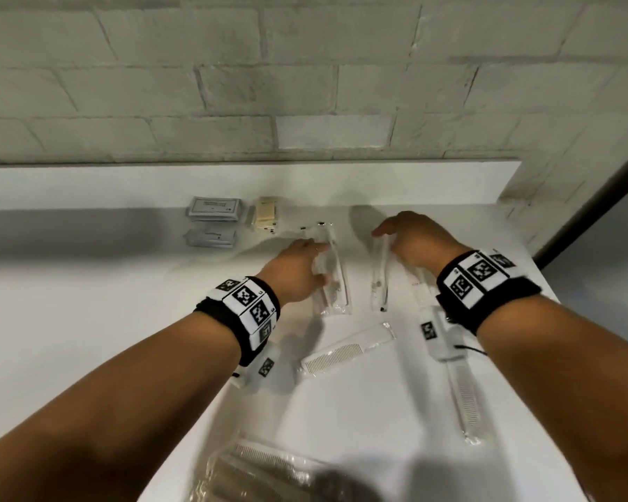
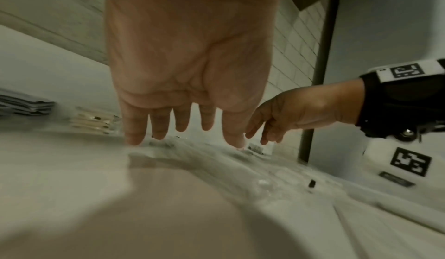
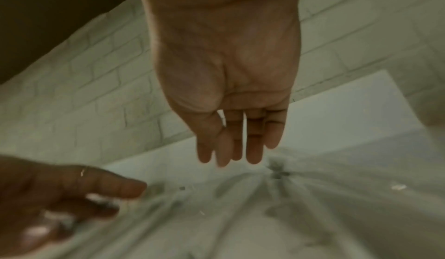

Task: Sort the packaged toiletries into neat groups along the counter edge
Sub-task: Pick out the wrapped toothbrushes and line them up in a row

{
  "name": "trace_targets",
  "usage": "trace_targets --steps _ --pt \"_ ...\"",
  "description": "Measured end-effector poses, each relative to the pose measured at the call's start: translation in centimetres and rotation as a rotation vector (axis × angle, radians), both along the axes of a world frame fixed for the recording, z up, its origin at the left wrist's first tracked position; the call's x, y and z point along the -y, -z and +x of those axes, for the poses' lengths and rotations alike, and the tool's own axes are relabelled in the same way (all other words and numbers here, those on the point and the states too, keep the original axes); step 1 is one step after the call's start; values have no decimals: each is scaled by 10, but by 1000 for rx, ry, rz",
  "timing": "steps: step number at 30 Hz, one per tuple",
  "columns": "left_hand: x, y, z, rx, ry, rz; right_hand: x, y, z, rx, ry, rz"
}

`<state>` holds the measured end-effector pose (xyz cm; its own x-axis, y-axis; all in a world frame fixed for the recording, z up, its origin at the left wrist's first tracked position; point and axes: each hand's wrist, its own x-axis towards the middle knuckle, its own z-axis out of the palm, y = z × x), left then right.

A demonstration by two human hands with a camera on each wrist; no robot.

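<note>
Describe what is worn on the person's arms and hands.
Both forearms are bare, without sleeves. Each wrist carries a black wristband ringed with white blocks bearing black square codes, and a white camera unit beneath with another code. A thin ring shows on the left hand.

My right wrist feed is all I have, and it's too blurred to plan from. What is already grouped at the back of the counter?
Observer: Grey packs sit together there, with cream sachets piled right beside them.
Operator: What's under the left hand?
Observer: The left hand lies with straight fingers on a clear-wrapped packet.
Operator: Any combs unsorted?
Observer: Yes, a wrapped comb lies askew nearer the person, and a second comb to its right.
</note>
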<state>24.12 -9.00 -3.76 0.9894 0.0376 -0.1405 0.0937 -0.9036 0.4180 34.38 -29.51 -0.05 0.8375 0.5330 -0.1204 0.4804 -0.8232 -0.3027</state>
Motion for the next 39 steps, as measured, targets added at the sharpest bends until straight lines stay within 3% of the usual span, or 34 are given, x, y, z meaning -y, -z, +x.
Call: trace_targets --steps 2,4,7,9,11,14,16,18,21,24,29,34,39 --pt "3 6 0 -107 96 49 6 1 -9 -30 -105 -110" --pt "5 16 3 -204 149 105 5 12 -21 77 -237 -242" --pt "6 24 8 -244 150 127 -1 18 -27 263 -348 -321" --pt "5 24 8 -239 141 121 -5 17 -26 268 -359 -316" --pt "5 27 8 -237 154 140 -10 12 -23 224 -313 -197" --pt "5 30 7 -234 167 158 -22 -12 -15 248 -152 169" --pt "6 28 6 -239 157 147 -31 -32 -11 181 -36 480" --pt "8 27 7 -263 163 157 -39 -43 -11 101 93 642" --pt "9 27 8 -306 192 203 -45 -27 -9 -13 213 386" --pt "11 20 2 -303 196 162 -42 8 -17 -142 167 53" --pt "11 12 -8 -281 130 82 -29 8 -31 -185 117 27" --pt "21 11 -10 -339 194 143 -26 -2 -59 -254 -111 -187" --pt "11 3 10 -345 233 230 -48 6 -57 -297 -103 -194"
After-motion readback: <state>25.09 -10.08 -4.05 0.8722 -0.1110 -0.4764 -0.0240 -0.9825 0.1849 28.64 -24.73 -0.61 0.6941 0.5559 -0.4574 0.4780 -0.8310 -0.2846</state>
